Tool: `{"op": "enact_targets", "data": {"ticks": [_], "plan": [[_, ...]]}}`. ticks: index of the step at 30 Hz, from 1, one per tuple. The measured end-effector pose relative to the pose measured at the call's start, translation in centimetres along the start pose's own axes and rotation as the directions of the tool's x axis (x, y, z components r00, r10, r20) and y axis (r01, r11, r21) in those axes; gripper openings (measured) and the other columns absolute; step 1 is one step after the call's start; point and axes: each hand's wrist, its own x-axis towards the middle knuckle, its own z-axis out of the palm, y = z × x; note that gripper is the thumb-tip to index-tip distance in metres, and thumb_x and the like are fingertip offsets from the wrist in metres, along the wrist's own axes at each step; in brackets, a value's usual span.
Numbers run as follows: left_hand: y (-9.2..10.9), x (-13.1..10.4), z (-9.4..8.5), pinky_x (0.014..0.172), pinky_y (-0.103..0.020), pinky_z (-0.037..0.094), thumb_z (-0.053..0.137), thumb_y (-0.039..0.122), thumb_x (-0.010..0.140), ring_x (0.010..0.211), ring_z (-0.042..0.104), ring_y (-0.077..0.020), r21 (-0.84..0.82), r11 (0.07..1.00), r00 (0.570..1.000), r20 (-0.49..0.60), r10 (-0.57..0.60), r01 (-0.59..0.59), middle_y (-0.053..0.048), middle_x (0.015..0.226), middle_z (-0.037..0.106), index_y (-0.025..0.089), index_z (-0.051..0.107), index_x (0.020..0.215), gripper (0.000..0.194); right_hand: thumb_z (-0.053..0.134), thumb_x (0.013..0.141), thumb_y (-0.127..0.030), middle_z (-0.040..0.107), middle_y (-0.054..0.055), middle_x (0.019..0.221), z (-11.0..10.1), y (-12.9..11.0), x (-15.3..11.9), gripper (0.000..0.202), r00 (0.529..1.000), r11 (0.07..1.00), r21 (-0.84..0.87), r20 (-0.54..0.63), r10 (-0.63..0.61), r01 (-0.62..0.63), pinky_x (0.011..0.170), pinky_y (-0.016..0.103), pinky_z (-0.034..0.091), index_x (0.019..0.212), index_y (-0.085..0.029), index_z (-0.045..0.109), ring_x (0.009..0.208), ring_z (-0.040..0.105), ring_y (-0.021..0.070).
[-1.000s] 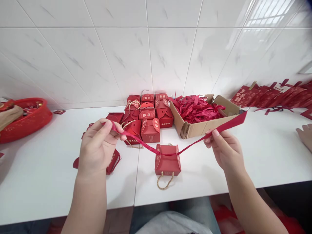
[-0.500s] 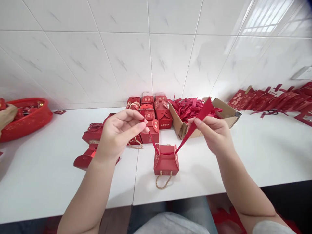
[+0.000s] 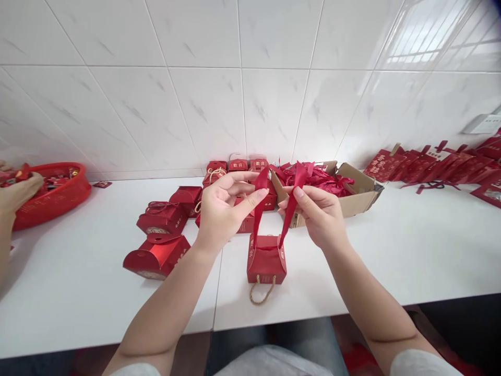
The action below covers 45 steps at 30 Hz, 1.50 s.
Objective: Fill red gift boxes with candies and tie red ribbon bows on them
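A small red gift box (image 3: 266,266) with a twine handle (image 3: 261,296) hanging at its front stands on the white table. A red ribbon (image 3: 290,216) runs through its top, and both ends rise from it. My left hand (image 3: 223,209) pinches the left end between thumb and fingers, above the box. Opposite it, my right hand (image 3: 319,211) pinches the right end, with the tip sticking up past the thumb. The two hands are close together but apart. Behind them, stacked red boxes (image 3: 238,165) are partly hidden by my left hand.
Three more red boxes (image 3: 161,216) stand to the left. A cardboard box (image 3: 362,201) of loose ribbons sits behind my right hand. Red bags (image 3: 415,164) lean along the wall at right. Far left, another person's hand (image 3: 27,190) is over a red plastic basket (image 3: 55,206).
My hands have come closer together, the left moving right and the right moving left, drawing the ribbon ends nearly upright. The other person's hand has come further into view, holding something red.
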Motion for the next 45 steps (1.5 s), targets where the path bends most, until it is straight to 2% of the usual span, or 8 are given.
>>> {"op": "enact_targets", "data": {"ticks": [16, 24, 29, 32, 35, 37, 41, 45], "plan": [[-0.3, -0.4, 0.5, 0.069, -0.022, 0.057, 0.076, 0.021, 0.07, 0.073, 0.069, -0.013, 0.102, 0.962, 0.967, 0.058, 0.248, -0.253, 0.0, 0.077, 0.072, 0.018, 0.067, 0.086, 0.019, 0.065, 0.081, -0.037, 0.07, 0.001, 0.064, 1.2, -0.4, -0.5, 0.02, 0.999, 0.997, -0.062, -0.038, 0.039, -0.041, 0.062, 0.03, 0.057, 0.076, -0.017, 0.068, 0.058, 0.066, 0.0153], [-0.3, 0.9, 0.4, 0.082, -0.031, 0.054, 0.072, 0.017, 0.072, 0.103, 0.061, -0.0196, 0.228, 0.857, 0.885, 0.178, 0.43, -0.463, -0.007, 0.114, 0.064, 0.019, 0.069, 0.073, 0.004, 0.067, 0.079, -0.031, 0.066, -0.001, 0.064, 0.8, -0.9, 0.0, 0.017, 0.965, 0.992, -0.052, 0.229, 0.127, -0.118, 0.057, 0.025, 0.052, 0.09, -0.018, 0.068, 0.059, 0.063, 0.0119], [0.3, 1.4, 0.6, 0.066, -0.024, 0.052, 0.073, 0.023, 0.072, 0.077, 0.064, -0.0141, 0.231, 0.889, 0.905, 0.263, 0.335, -0.396, -0.001, 0.079, 0.067, 0.019, 0.068, 0.077, 0.008, 0.07, 0.077, -0.033, 0.067, -0.001, 0.064, 0.5, -0.9, 0.3, 0.017, 0.95, 0.985, -0.095, 0.266, 0.162, -0.141, 0.06, 0.026, 0.053, 0.083, -0.017, 0.069, 0.057, 0.062, 0.0113], [0.3, 1.6, 0.6, 0.064, -0.023, 0.051, 0.072, 0.032, 0.073, 0.073, 0.063, -0.0132, 0.175, 0.938, 0.938, 0.233, 0.255, -0.298, -0.001, 0.076, 0.066, 0.019, 0.066, 0.089, 0.022, 0.067, 0.08, -0.035, 0.067, 0.0, 0.06, 0.5, -0.8, 0.5, 0.022, 0.943, 0.982, -0.123, 0.286, 0.173, -0.142, 0.057, 0.024, 0.052, 0.069, -0.016, 0.066, 0.054, 0.061, 0.0109], [-0.4, 1.8, 0.2, 0.069, -0.026, 0.051, 0.053, 0.05, 0.085, 0.08, 0.064, -0.0158, 0.054, 0.988, 0.967, 0.217, 0.13, -0.145, -0.005, 0.082, 0.067, 0.018, 0.064, 0.091, 0.034, 0.064, 0.083, -0.034, 0.068, 0.0, 0.064, 0.4, -0.4, 0.8, 0.024, 0.942, 0.986, -0.078, 0.291, 0.165, -0.148, 0.057, 0.024, 0.052, 0.067, -0.016, 0.063, 0.056, 0.063, 0.011], [-1.1, 1.8, -0.1, 0.071, -0.029, 0.051, 0.034, 0.057, 0.091, 0.079, 0.063, -0.0168, 0.022, 0.999, 0.948, 0.317, -0.029, 0.023, -0.006, 0.08, 0.067, 0.018, 0.064, 0.084, 0.05, 0.061, 0.085, -0.033, 0.069, 0.001, 0.067, 0.0, -0.4, 1.1, 0.022, 0.93, 0.986, -0.081, 0.329, 0.165, -0.146, 0.059, 0.025, 0.053, 0.071, -0.016, 0.062, 0.058, 0.065, 0.0118], [-2.1, 1.5, -0.7, 0.079, -0.032, 0.048, 0.02, 0.059, 0.092, 0.072, 0.061, -0.0169, 0.132, 0.957, 0.742, 0.607, -0.284, 0.258, -0.005, 0.069, 0.064, 0.018, 0.061, 0.064, 0.064, 0.053, 0.09, -0.027, 0.07, 0.003, 0.074, -1.4, -1.6, 2.2, 0.017, 0.826, 0.96, -0.275, 0.552, 0.11, 0.056, 0.066, 0.026, 0.053, 0.09, -0.016, 0.066, 0.071, 0.067, 0.0136], [-2.3, 1.3, -0.9, 0.074, -0.03, 0.046, 0.023, 0.058, 0.091, 0.061, 0.055, -0.0151, 0.232, 0.915, 0.69, 0.601, -0.403, 0.331, -0.003, 0.059, 0.058, 0.017, 0.06, 0.059, 0.064, 0.044, 0.092, -0.015, 0.068, 0.007, 0.089, -2.5, -3.8, 3.4, 0.024, 0.594, 0.713, -0.463, 0.801, 0.081, 0.527, 0.068, 0.026, 0.049, 0.098, -0.015, 0.067, 0.079, 0.063, 0.0142]]}}
